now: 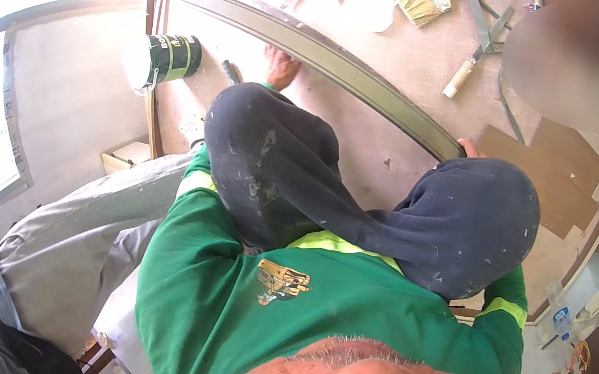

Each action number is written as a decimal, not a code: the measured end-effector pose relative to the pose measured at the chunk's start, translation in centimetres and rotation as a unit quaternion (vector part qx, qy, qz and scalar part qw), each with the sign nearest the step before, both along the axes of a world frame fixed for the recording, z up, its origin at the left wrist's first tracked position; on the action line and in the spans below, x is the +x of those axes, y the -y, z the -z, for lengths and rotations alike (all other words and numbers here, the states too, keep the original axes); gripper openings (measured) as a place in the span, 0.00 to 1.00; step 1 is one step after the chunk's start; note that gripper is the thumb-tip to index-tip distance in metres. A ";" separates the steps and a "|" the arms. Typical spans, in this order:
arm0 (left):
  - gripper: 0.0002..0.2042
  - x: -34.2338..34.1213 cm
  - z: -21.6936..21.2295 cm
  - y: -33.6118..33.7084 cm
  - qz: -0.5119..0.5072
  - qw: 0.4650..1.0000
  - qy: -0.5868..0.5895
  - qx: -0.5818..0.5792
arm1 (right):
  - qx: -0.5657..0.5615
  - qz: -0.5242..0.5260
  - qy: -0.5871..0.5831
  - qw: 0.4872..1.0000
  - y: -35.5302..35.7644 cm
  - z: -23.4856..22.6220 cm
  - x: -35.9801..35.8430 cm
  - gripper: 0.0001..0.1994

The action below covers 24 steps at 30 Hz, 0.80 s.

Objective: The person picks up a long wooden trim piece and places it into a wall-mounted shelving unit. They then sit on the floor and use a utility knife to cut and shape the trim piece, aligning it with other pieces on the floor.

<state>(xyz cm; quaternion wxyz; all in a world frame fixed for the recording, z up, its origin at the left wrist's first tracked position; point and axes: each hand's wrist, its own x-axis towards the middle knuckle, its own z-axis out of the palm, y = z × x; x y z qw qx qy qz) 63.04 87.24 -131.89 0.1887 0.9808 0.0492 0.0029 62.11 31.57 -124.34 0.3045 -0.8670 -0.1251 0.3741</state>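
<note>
A long, grey-green strip [337,61], perhaps a trim profile, stretches from the upper left down to the right, beyond my bent knees. My left hand [280,69] is closed at its near edge, left of the middle; the fingertips are partly hidden by the strip. At the strip's right end my right hand [469,146] grips it, mostly covered by my right knee. Beside my left knee, a small dark-handled tool [231,72] lies on the floor. A dark green paint can [171,62] lies to the left of it.
Beyond the strip are a wide paintbrush [424,1], a wooden-handled tool [459,79] and several metal tools. Brown boards [545,178] lie at right. Another person's grey-trousered leg [83,209] is close on my left. A blurred round patch covers the upper right. A plastic bottle [561,320] is at far right.
</note>
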 end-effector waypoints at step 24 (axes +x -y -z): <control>0.29 -4.7 4.1 -9.5 -0.430 0.604 0.104 -0.662 | -0.022 -0.105 0.133 0.985 -6.0 4.4 -0.5 0.34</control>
